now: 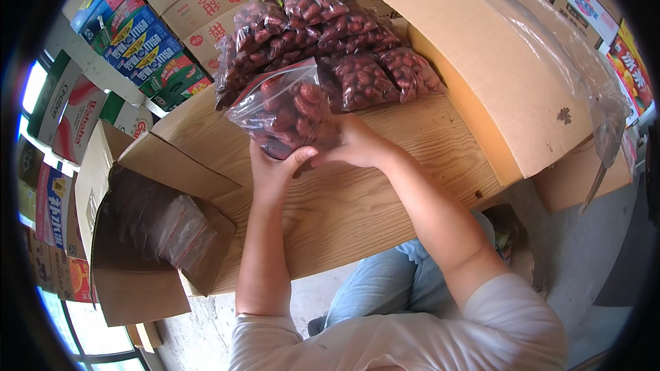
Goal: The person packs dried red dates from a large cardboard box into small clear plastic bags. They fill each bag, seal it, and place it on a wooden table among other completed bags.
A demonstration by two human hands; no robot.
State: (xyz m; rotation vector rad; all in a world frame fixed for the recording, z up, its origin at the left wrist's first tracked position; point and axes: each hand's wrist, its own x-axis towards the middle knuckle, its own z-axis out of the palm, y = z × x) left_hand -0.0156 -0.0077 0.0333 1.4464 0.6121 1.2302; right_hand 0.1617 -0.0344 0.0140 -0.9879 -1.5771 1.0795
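Observation:
A clear zip bag of dried red dates [296, 113] is held up over the wooden table [330, 216]. My left hand [276, 162] grips its lower left side, the thumb pressed across the bottom. At the lower right side, my right hand [353, 141] is closed around the bag, with some of its fingers hidden. The bag tilts, its zip strip at the upper edge; whether the zip is sealed I cannot tell. Just behind it, several filled bags of dates [319, 31] lie piled on the table, and two more rest in front of the pile at the right.
On the left stands an open cardboard box [139, 288] holding empty zip bags [188, 232]. A large cardboard box [495, 62] with a plastic liner [582, 56] takes up the table's right side. Stacked cartons [191, 5] line the far side, and more cartons [77, 118] stand at left.

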